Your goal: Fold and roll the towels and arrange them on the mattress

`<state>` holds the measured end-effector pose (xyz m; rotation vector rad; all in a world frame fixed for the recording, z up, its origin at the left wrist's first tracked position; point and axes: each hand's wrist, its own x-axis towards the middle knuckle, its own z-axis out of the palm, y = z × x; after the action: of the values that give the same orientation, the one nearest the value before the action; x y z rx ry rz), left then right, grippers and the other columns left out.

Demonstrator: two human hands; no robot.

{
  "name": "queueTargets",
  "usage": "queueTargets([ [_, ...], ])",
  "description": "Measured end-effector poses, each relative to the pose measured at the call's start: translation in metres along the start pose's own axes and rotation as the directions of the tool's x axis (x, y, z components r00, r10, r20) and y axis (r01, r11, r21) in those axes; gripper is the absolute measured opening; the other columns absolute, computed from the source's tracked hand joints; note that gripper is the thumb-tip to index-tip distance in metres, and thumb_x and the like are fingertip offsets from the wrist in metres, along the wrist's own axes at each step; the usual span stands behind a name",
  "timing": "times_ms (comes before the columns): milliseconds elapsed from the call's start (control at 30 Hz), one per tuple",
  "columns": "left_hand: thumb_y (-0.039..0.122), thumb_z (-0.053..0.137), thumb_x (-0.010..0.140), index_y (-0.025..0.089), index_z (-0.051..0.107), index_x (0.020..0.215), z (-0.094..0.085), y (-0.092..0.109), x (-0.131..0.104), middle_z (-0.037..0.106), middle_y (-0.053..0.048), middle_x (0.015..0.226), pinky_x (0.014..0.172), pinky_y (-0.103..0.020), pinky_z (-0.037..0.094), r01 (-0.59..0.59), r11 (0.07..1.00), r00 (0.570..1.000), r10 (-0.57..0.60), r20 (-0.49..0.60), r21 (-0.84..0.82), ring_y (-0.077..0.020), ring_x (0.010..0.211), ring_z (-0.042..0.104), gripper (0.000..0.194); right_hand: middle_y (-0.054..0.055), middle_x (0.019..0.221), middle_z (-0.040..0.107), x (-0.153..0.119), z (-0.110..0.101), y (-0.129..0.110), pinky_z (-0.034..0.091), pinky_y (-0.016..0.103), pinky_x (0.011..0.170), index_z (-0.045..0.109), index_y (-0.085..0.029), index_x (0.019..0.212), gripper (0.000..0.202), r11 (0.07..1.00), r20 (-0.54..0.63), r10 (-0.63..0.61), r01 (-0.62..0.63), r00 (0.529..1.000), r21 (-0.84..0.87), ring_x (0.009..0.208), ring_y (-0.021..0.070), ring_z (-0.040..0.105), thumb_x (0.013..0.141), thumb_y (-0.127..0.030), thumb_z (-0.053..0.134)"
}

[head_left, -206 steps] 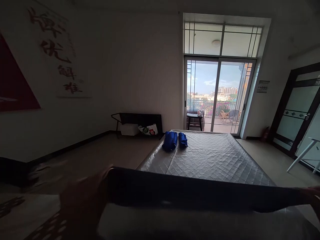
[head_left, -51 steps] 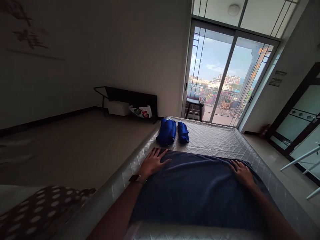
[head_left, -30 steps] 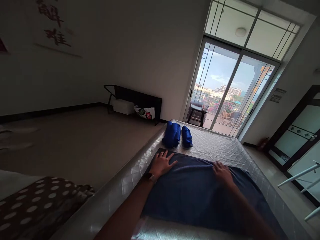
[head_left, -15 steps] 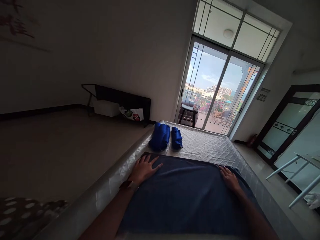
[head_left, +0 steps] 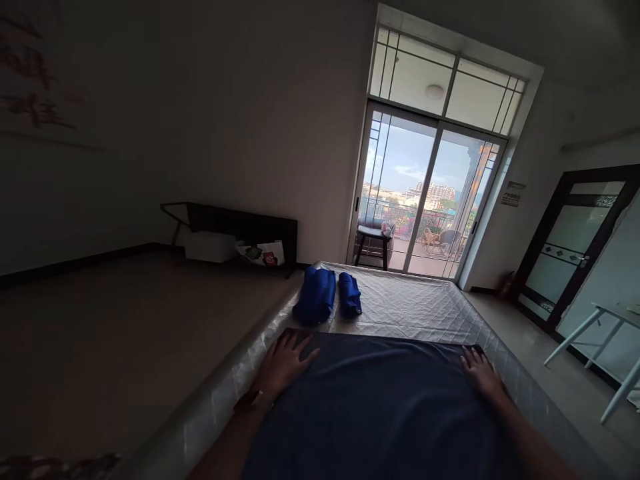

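A dark blue cloth (head_left: 380,407) lies spread over the near part of a mattress (head_left: 415,300) with a shiny, pale quilted cover. My left hand (head_left: 284,363) rests flat on the cloth's far left corner, fingers spread, with a band on the wrist. On the far right corner lies my right hand (head_left: 483,373), its fingers stretched out over the fabric. Beyond the cloth's far edge sit two bright blue rolled bundles, a larger one (head_left: 315,295) and a smaller one (head_left: 349,295). The cloth's near edge is out of view.
A dark bench (head_left: 235,223) stands by the left wall, with a white box (head_left: 210,247) and a printed bag (head_left: 263,253) under it. Sliding glass doors (head_left: 425,193) are behind the mattress. At right are a white-legged table (head_left: 607,333) and a dark-framed door (head_left: 570,253).
My right hand has slid outward to the right, and the cloth's far right corner now lies flatter. My left hand stays at its corner. The camera view has tilted up slightly.
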<state>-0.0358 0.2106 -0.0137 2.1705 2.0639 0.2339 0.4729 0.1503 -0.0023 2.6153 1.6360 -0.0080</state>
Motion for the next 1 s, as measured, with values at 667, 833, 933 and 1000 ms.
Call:
queueTargets([
  [667, 0.073, 0.027, 0.095, 0.032, 0.027, 0.159, 0.004, 0.027, -0.024, 0.022, -0.007, 0.167, 0.124, -0.055, 0.006, -0.102, 0.994, 0.993, 0.099, 0.062, 0.044, -0.0323, 0.155, 0.015, 0.076, 0.004, 0.165, 0.026, -0.144, 0.001, -0.146, 0.014, 0.048, 0.125, 0.026, -0.024, 0.16, 0.063, 0.806, 0.0, -0.567, 0.554, 0.824, 0.207, 0.154, 0.0226, 0.015, 0.104, -0.053, 0.021],
  [833, 0.076, 0.027, 0.093, 0.032, 0.027, 0.158, 0.007, 0.025, -0.021, 0.024, -0.008, 0.166, 0.123, -0.058, 0.007, -0.104, 0.994, 0.994, 0.102, 0.047, 0.045, -0.0344, 0.155, 0.015, 0.079, 0.004, 0.166, 0.022, -0.124, 0.013, -0.033, 0.016, 0.051, 0.124, 0.025, -0.025, 0.161, 0.064, 0.928, -0.011, -0.337, 0.334, 0.941, 0.165, 0.155, 0.0245, 0.015, 0.104, -0.053, 0.019],
  [933, 0.078, 0.03, 0.091, 0.032, 0.025, 0.159, 0.011, 0.021, -0.017, 0.023, -0.009, 0.167, 0.122, -0.059, 0.008, -0.097, 0.993, 0.994, 0.093, 0.061, 0.07, -0.0357, 0.154, 0.015, 0.082, 0.004, 0.166, 0.023, -0.124, 0.017, -0.007, 0.016, 0.047, 0.125, 0.026, -0.023, 0.16, 0.064, 0.938, -0.009, -0.315, 0.313, 0.949, 0.152, 0.154, 0.0236, 0.016, 0.104, -0.052, 0.022],
  [1000, 0.077, 0.031, 0.091, 0.033, 0.022, 0.159, 0.014, 0.019, -0.014, 0.021, -0.009, 0.167, 0.122, -0.06, 0.009, -0.099, 0.991, 0.993, 0.092, 0.068, 0.095, -0.036, 0.154, 0.015, 0.082, 0.004, 0.166, 0.023, -0.125, 0.018, -0.008, 0.015, 0.046, 0.125, 0.027, -0.023, 0.16, 0.064, 0.937, -0.01, -0.323, 0.321, 0.946, 0.14, 0.155, 0.0233, 0.015, 0.104, -0.052, 0.024],
])
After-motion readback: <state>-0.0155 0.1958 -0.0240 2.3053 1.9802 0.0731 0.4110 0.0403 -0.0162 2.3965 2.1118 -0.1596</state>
